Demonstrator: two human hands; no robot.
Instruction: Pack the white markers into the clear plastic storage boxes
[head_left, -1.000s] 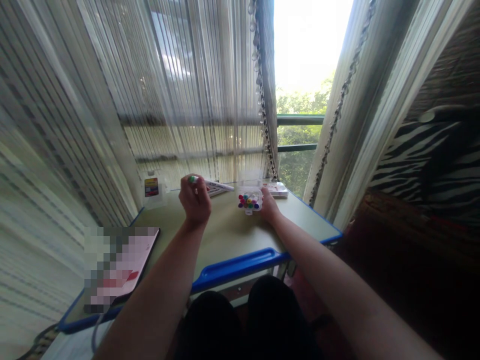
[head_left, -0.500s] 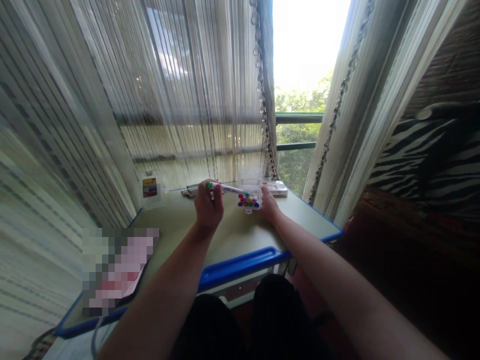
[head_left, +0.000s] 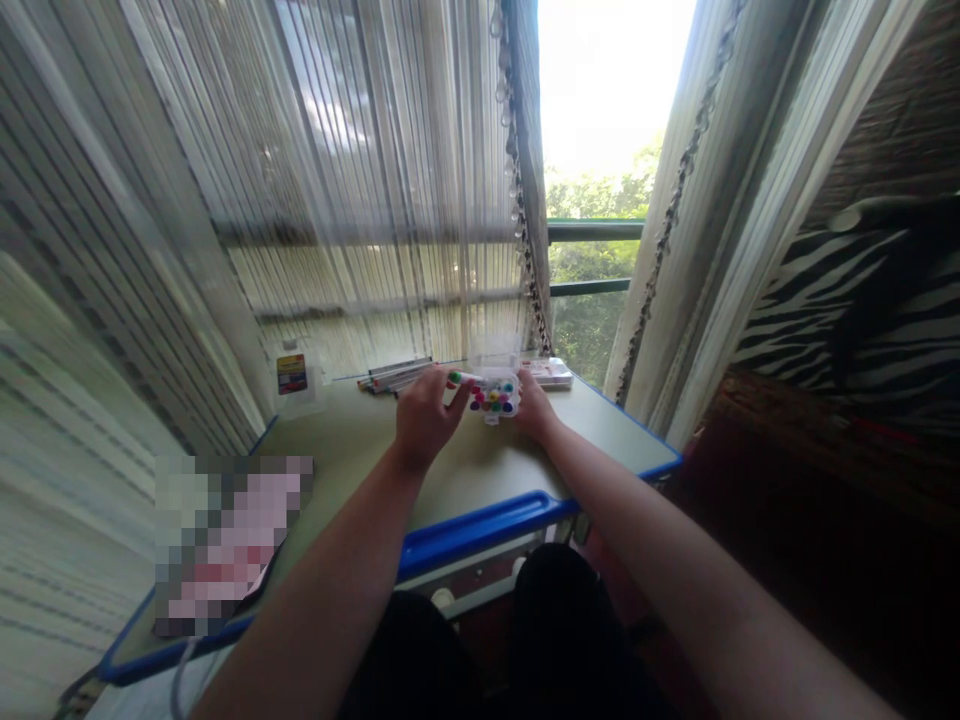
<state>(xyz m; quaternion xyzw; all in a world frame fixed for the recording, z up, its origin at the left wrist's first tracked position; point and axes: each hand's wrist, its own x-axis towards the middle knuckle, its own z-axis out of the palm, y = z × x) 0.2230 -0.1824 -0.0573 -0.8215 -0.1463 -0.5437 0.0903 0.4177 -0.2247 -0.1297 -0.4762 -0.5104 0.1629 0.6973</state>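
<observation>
A clear plastic marker case (head_left: 493, 392) lies on its side on the small desk (head_left: 480, 470), with several coloured marker caps showing at its open end. My left hand (head_left: 424, 418) is closed on a white marker with a green cap (head_left: 459, 378), its far end at the case's opening. My right hand (head_left: 534, 405) grips the case from the right side. Several loose markers (head_left: 391, 373) lie on the desk behind my left hand.
A small bottle with a coloured label (head_left: 292, 375) stands at the desk's back left. A flat box (head_left: 551, 373) lies behind the case. A blurred-out flat item (head_left: 225, 540) rests at the near left. Curtains (head_left: 360, 200) hang close behind the desk.
My left hand carried the green-capped marker rightward from above the loose markers to the mouth of the case. My right hand stayed on the case.
</observation>
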